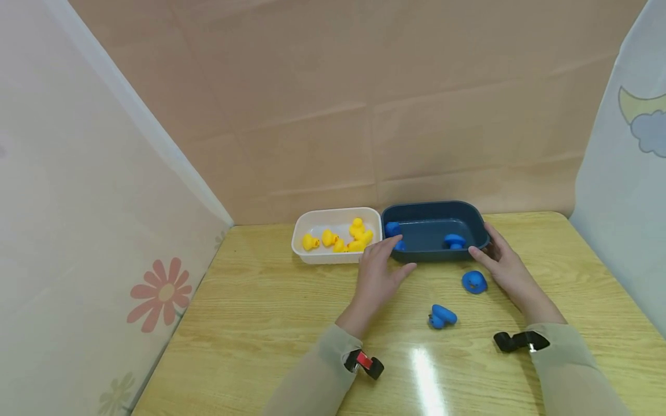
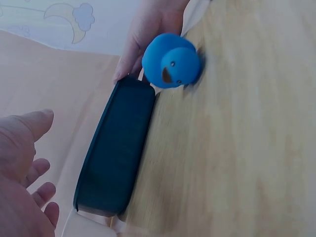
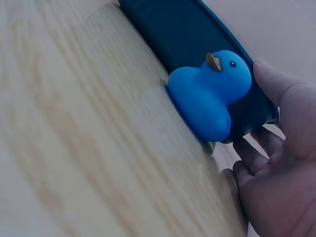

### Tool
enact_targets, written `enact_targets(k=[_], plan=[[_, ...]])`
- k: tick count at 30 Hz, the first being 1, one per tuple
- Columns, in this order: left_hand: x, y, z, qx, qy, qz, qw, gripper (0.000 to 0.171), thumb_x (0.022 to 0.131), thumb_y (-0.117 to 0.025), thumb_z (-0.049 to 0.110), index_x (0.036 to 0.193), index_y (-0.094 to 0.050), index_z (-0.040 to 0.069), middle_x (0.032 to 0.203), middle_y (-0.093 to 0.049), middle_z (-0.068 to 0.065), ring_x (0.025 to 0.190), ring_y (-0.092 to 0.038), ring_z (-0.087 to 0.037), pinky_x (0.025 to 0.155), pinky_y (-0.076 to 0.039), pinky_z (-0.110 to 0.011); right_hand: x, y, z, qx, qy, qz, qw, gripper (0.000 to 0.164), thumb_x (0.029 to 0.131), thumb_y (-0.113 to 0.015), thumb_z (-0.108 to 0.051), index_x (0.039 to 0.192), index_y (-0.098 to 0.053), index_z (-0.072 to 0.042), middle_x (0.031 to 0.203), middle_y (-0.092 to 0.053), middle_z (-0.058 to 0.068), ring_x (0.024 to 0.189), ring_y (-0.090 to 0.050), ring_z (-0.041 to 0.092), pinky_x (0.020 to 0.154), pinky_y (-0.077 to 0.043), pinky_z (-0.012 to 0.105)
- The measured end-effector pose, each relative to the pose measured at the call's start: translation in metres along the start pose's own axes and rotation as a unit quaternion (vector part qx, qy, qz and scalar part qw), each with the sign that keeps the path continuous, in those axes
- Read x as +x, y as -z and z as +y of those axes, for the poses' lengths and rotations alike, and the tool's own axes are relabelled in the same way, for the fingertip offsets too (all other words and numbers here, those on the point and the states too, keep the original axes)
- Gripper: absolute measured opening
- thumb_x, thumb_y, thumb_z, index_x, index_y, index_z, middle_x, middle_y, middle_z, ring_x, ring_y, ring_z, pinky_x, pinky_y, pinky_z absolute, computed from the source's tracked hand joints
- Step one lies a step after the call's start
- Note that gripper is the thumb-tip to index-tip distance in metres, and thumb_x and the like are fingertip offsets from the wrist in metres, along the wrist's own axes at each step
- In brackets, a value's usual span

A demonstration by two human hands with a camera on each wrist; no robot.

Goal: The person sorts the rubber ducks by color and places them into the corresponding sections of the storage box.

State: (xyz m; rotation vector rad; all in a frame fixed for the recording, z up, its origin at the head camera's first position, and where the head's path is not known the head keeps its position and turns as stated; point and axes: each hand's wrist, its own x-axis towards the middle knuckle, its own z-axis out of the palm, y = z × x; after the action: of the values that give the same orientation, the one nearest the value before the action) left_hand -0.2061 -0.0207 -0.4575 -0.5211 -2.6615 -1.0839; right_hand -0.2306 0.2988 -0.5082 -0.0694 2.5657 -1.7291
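Observation:
My left hand [image 1: 376,277] hovers at the front left corner of a dark blue box [image 1: 432,255], thumb spread from the fingers, holding nothing. In the left wrist view this hand [image 2: 22,168] appears apart from the box. My right hand [image 1: 510,274] grips the box's right end, thumb at the front rim and fingers round the side. Several blue rubber ducks lie inside, one duck [image 1: 455,240] near the right end. On the table before the box rest two more: a blue rubber duck [image 1: 474,282] beside my right hand and a tipped blue rubber duck [image 1: 442,316] closer to me.
A white box [image 1: 312,258] stands against the dark blue box's left side, with several yellow rubber ducks [image 1: 330,237] in it. Both boxes sit at the back of the wooden table [image 1: 270,323], by a tan cloth wall [image 1: 312,115]. Patterned cloth hangs on both sides.

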Motion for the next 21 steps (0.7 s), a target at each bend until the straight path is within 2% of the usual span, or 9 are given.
enact_targets(k=[3,10,17,21], plan=[[-0.008,0.001,0.001,-0.01,-0.006,-0.008,0.9999,0.067,0.101,-0.084,0.035,0.161,-0.058,0.018,0.159,-0.062,0.001,0.148,-0.051,-0.029,0.123,-0.041,-0.053,0.0,0.0,-0.001,0.0,0.0,0.0,1.0,0.096,0.114,-0.061,-0.047,0.178,0.009,-0.027,0.18,-0.003,0.028,0.161,-0.011,0.061,0.125,-0.013,0.077],[-0.023,0.001,0.003,-0.042,0.003,-0.034,0.9985,0.07,0.101,-0.084,0.037,0.163,-0.056,0.023,0.163,-0.057,0.005,0.15,-0.048,-0.026,0.12,-0.046,-0.052,0.0,0.0,0.0,0.002,0.0,-0.001,1.0,0.096,0.114,-0.06,-0.047,0.177,0.009,-0.028,0.181,-0.003,0.028,0.161,-0.011,0.061,0.125,-0.013,0.077],[-0.037,-0.007,0.006,-0.026,-0.015,-0.062,0.9976,0.073,0.102,-0.083,0.04,0.164,-0.054,0.019,0.162,-0.058,0.002,0.149,-0.051,-0.026,0.124,-0.042,-0.049,0.001,0.001,0.001,0.003,0.0,-0.001,1.0,0.096,0.114,-0.06,-0.047,0.177,0.01,-0.028,0.181,-0.003,0.028,0.161,-0.011,0.06,0.125,-0.013,0.076],[-0.044,-0.014,0.009,-0.028,-0.012,-0.089,0.9955,0.075,0.101,-0.083,0.043,0.166,-0.052,0.02,0.163,-0.057,0.004,0.15,-0.05,-0.024,0.124,-0.041,-0.049,0.001,0.0,0.001,0.004,0.001,0.002,1.0,0.096,0.114,-0.061,-0.047,0.178,0.009,-0.028,0.181,-0.004,0.027,0.161,-0.011,0.06,0.126,-0.013,0.076]])
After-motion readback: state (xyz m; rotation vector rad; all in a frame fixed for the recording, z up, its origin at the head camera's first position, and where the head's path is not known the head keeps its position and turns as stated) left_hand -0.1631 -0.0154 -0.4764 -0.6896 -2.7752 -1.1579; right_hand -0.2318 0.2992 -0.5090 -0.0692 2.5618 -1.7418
